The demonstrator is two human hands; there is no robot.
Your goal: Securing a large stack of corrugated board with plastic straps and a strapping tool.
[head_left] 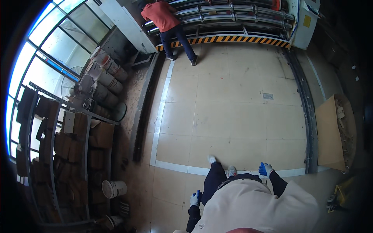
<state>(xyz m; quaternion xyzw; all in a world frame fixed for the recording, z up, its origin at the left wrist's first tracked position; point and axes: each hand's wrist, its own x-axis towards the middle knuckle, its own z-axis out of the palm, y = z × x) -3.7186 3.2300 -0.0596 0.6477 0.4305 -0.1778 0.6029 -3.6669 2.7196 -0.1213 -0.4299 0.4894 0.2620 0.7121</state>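
My left hand (196, 198), in a white and blue work glove, hangs beside my left thigh. Its fingers are small in the picture but look loosely bent, with nothing visible in them. Out in front of my right hip is my right hand (266, 169), gloved the same way. Its thumb stands apart from the loosely curled fingers, and I see no object in it. Neither hand touches anything around it. Below me is the tiled floor (233, 116), with one of my shoes (211, 159) stepping forward.
Another person (165, 17) in a red shirt bends over a machine with metal rollers (229, 17). Dark floor rails (147, 105) flank the tiles. Shelving with cardboard (70, 151), buckets (114, 189) and a fan (79, 87) stand left. An open cardboard box (329, 130) stands right.
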